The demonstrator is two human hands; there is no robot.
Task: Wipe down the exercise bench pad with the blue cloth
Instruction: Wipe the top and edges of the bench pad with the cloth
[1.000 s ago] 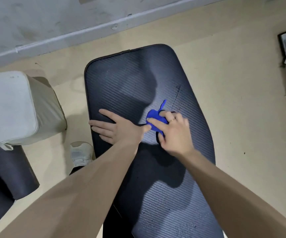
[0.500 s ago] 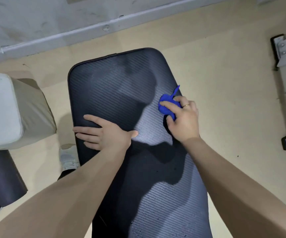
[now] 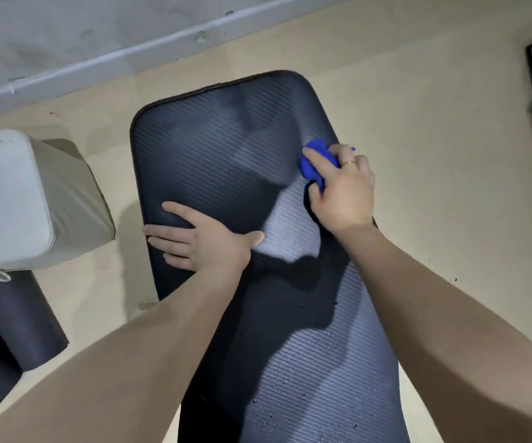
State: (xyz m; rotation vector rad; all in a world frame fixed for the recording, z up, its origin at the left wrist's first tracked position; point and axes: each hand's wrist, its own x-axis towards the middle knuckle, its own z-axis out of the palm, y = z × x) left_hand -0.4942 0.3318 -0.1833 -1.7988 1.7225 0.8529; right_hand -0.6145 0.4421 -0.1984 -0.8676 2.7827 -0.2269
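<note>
On the near end of the bench pad (image 3: 322, 372), small water drops lay scattered over the ribbed dark surface. Farther up, the left hand (image 3: 204, 241) rested flat on the pad's left edge, fingers straight and spread. Beyond it, at the pad's right edge, the right hand (image 3: 341, 190) pressed a bunched blue cloth (image 3: 314, 161) against the pad, its fingers curled over the cloth; a ring (image 3: 349, 162) showed on one finger. A pale cushion (image 3: 18, 199) sat on the tan floor (image 3: 418, 139) to the left, apart from the bench.
</note>
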